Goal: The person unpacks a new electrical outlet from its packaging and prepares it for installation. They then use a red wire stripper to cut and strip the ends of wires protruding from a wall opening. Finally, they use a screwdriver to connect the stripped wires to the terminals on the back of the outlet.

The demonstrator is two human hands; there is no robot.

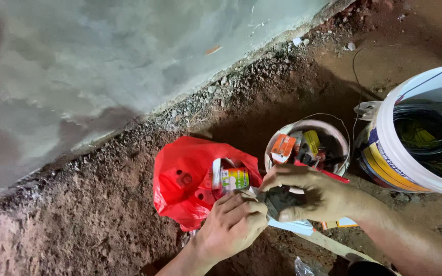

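Easy to lose the small dark bundle (281, 198) here: pinched only between two sets of fingertips above loose red dirt floor (78, 225), likely to slip and drop into the soil if either grip slackens or the two hands pull against each other too hard. Equally possible to tear the white paper sheet (290, 225) lying just under the bundle, or to knock the open red plastic bag (185, 179) and tip out the small green and yellow carton (235, 179) sitting at its mouth. Also some risk of snagging the thin wire handle of the small white bucket (333, 134), crowded with an orange box (282, 147) and a yellow packet (310, 140), just beyond the right hand (315, 191). Right fingers (282, 174) curled down and closed over the top of the dark bundle, thumb underneath, clamped on it. Left hand (234, 225) knuckles-up, left fingers (249, 207) bent tight together and gripping the bundle's near edge, touching the paper too. What the bundle really is: cannot tell, mostly hidden by both hands. Bundle held low between the bag and the small bucket, close to the ground. Large white bucket (390, 148) with coiled black cable (425, 133) standing at the right, near but apart; grey plastered wall (103, 61) behind.
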